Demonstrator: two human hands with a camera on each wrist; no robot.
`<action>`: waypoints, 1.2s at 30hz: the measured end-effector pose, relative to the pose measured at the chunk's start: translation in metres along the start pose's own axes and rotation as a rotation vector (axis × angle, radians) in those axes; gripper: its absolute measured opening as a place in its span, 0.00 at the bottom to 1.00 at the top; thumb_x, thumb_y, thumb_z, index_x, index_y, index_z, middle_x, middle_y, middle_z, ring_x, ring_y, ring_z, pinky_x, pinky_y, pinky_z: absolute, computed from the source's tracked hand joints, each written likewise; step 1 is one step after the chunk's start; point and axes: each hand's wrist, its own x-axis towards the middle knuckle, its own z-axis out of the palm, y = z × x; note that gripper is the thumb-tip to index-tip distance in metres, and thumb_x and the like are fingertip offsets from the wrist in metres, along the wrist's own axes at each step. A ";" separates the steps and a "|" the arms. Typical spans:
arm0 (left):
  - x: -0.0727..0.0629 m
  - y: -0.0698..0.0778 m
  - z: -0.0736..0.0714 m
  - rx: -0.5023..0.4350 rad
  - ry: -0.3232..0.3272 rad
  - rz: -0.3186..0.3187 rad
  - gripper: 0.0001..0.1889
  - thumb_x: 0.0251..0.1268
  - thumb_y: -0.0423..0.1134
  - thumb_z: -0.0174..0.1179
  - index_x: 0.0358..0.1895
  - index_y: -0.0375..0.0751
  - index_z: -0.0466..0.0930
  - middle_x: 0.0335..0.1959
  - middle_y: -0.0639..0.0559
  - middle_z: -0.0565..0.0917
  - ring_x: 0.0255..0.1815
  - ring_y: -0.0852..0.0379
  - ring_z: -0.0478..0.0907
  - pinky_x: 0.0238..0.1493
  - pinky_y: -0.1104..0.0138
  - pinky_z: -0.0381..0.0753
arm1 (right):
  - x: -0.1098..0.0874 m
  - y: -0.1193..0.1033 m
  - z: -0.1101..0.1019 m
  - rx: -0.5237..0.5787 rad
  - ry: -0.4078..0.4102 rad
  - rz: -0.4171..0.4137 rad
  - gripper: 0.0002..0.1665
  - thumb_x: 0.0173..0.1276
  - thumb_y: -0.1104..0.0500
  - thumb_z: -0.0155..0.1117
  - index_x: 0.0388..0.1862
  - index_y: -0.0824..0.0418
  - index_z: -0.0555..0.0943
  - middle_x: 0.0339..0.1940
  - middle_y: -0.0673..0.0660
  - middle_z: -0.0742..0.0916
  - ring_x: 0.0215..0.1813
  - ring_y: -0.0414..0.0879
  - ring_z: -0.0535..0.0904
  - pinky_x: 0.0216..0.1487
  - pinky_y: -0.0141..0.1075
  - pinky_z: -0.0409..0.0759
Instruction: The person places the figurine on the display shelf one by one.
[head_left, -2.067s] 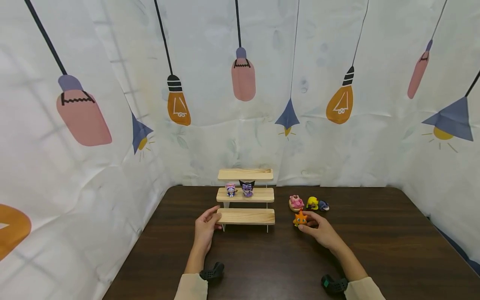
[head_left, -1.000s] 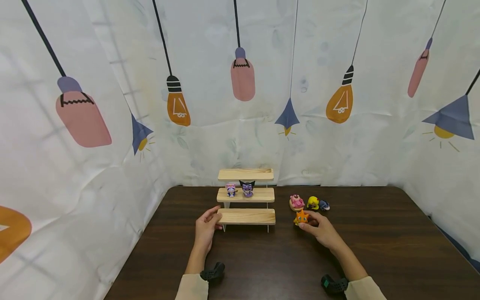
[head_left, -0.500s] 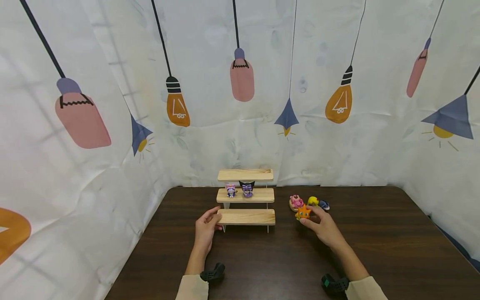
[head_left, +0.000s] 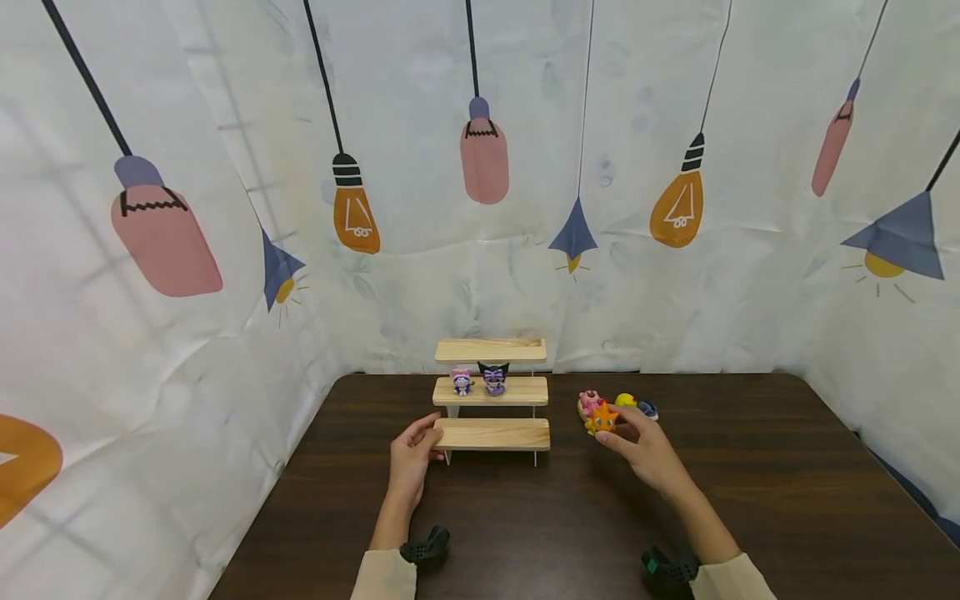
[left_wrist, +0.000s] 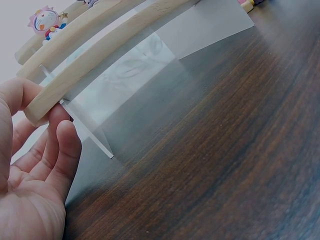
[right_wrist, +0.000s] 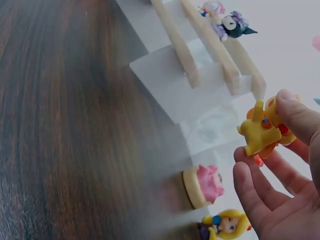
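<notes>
At the left end of the lowest board (head_left: pixel 495 432) of a three-tier wooden display stand, my left hand (head_left: pixel 408 457) grips the wood between thumb and fingers. My right hand (head_left: pixel 651 454) pinches a small orange-and-yellow figurine (head_left: pixel 602 419) with a spiky, star-shaped outline. In the right wrist view this figurine (right_wrist: pixel 257 134) is held up off the table, its yellow underside towards the camera. In the head view it partly covers a pink figurine (head_left: pixel 588 401), which sits in a tan base (right_wrist: pixel 192 189) on the table.
On the middle board stand a pink-and-white figurine (head_left: pixel 461 382) and a black-eared purple one (head_left: pixel 494 379). A yellow-haired figurine (head_left: pixel 626 400) and a dark blue thing (head_left: pixel 648 409) are behind my right fingers. A lamp-patterned cloth (head_left: pixel 525 292) hangs behind the dark wooden table (head_left: pixel 540 533).
My right hand has raised the orange-and-yellow figurine and moved it away from me, so it now overlaps the pink one in the head view. My left hand stays on the board.
</notes>
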 end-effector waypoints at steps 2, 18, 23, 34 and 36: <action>0.000 0.000 0.000 0.002 0.001 0.000 0.17 0.70 0.32 0.62 0.61 0.34 0.82 0.39 0.53 0.88 0.29 0.58 0.80 0.30 0.69 0.84 | -0.001 -0.004 0.001 0.018 -0.008 -0.012 0.33 0.73 0.55 0.67 0.71 0.67 0.73 0.64 0.67 0.80 0.58 0.61 0.83 0.51 0.39 0.88; -0.001 0.000 -0.003 0.003 -0.007 0.001 0.18 0.71 0.32 0.62 0.61 0.35 0.82 0.41 0.52 0.89 0.31 0.58 0.81 0.31 0.69 0.85 | -0.002 -0.038 0.016 0.080 -0.054 -0.092 0.31 0.73 0.56 0.67 0.71 0.66 0.74 0.65 0.64 0.79 0.57 0.56 0.81 0.57 0.23 0.79; 0.000 0.000 -0.003 0.006 -0.006 -0.002 0.18 0.71 0.32 0.62 0.61 0.35 0.82 0.41 0.53 0.89 0.31 0.58 0.81 0.31 0.69 0.84 | 0.006 -0.048 0.022 0.064 -0.081 -0.126 0.28 0.73 0.54 0.68 0.67 0.63 0.77 0.62 0.61 0.80 0.55 0.54 0.82 0.57 0.31 0.83; 0.001 -0.002 -0.003 0.009 -0.010 -0.014 0.18 0.71 0.33 0.63 0.61 0.35 0.82 0.43 0.51 0.89 0.31 0.58 0.81 0.32 0.69 0.85 | 0.042 -0.060 0.036 -0.051 -0.161 -0.154 0.29 0.73 0.48 0.67 0.69 0.58 0.78 0.56 0.55 0.83 0.53 0.49 0.79 0.51 0.40 0.81; 0.001 -0.001 -0.003 0.011 -0.008 -0.015 0.18 0.71 0.33 0.63 0.61 0.35 0.82 0.43 0.51 0.88 0.32 0.58 0.81 0.32 0.69 0.85 | 0.047 -0.060 0.039 -0.044 -0.168 -0.138 0.29 0.73 0.48 0.67 0.68 0.57 0.78 0.55 0.55 0.83 0.54 0.49 0.80 0.52 0.41 0.82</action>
